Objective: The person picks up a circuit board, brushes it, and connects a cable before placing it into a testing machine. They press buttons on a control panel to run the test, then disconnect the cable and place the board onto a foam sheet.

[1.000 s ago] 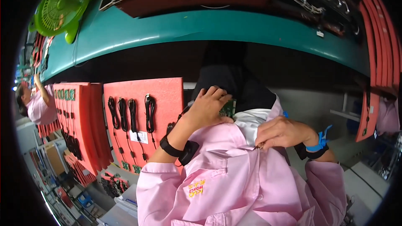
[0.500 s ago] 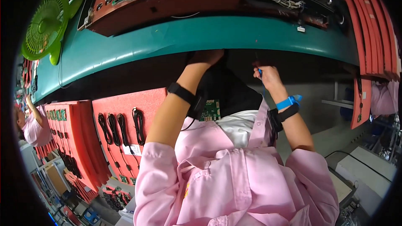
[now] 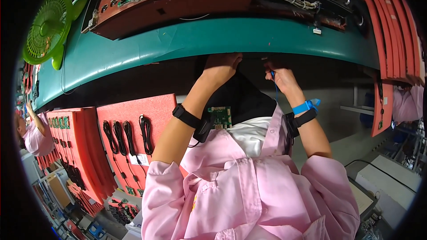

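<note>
I log: left hand (image 3: 223, 66), grip unclear, now clear of circuit board (image 3: 221, 117), leaving it unheld; right hand (image 3: 282, 78) pinching thin blue item (image 3: 273, 74).

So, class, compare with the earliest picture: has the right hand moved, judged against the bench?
Yes. The right hand has moved away from the shirt front, forward to just short of the bench's near edge.
</note>
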`<action>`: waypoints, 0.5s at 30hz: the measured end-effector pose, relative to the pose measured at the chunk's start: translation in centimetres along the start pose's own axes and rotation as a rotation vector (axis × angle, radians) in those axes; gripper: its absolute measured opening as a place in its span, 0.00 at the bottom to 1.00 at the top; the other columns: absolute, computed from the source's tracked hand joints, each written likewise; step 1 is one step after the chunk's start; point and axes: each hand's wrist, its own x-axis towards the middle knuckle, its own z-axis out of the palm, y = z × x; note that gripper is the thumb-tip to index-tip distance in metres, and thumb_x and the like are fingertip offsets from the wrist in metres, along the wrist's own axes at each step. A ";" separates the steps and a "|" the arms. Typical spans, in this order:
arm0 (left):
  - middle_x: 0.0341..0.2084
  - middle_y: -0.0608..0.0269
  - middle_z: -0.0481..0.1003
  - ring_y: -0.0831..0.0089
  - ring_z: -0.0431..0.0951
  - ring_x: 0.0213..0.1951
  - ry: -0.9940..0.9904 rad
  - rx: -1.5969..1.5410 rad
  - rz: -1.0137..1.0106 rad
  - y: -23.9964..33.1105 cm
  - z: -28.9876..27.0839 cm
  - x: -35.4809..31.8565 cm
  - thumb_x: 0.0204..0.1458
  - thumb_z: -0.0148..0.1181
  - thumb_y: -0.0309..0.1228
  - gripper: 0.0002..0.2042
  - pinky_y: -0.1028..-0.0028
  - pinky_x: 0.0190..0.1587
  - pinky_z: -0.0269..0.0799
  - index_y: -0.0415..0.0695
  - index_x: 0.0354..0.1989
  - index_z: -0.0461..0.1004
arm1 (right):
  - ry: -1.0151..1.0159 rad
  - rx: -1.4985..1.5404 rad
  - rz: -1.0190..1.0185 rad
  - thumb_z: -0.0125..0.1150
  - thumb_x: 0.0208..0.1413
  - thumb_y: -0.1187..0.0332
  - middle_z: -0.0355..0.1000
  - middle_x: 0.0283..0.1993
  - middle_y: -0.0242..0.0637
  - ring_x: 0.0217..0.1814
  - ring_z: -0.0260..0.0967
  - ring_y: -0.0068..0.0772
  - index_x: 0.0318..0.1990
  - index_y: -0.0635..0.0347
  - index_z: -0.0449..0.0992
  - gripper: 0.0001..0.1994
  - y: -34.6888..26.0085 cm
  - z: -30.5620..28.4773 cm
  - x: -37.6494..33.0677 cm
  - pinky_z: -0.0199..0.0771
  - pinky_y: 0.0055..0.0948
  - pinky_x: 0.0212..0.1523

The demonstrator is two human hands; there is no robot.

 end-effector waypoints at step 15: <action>0.33 0.56 0.72 0.64 0.74 0.30 -0.320 -0.022 -0.263 6.0 -7.6 -13.1 0.39 0.61 0.32 0.14 0.69 0.32 0.69 0.40 0.34 0.68 | -0.062 -0.827 -0.409 0.50 0.46 0.73 0.69 0.23 0.38 0.26 0.66 0.23 0.30 0.65 0.73 0.07 -0.5 0.3 -3.9 0.64 0.21 0.27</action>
